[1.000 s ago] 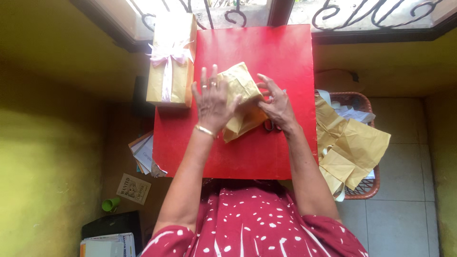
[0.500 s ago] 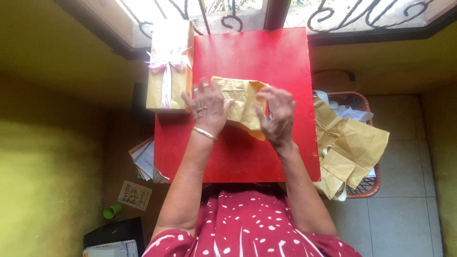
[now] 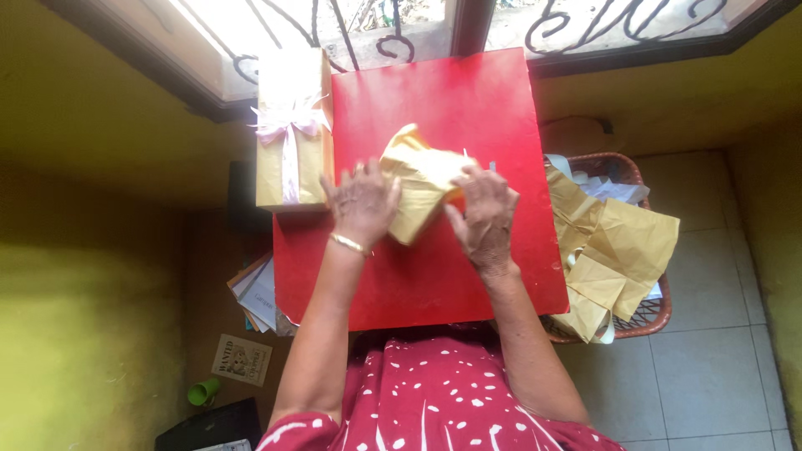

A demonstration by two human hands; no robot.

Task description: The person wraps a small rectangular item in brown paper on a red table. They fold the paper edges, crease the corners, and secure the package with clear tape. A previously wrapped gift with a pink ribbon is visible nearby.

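Lying between left hand (image 3: 361,203) and right hand (image 3: 484,215), brown paper parcel (image 3: 418,179) touches both.

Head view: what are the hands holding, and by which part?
Both hold the paper-wrapped parcel: left hand on its left side, right hand on its right side. It is tilted on the red table.

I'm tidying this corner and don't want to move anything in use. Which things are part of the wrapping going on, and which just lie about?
In use: left hand, right hand, brown paper parcel, red table.

Lying about: ribboned box, basket of paper scraps, floor papers, green cup.
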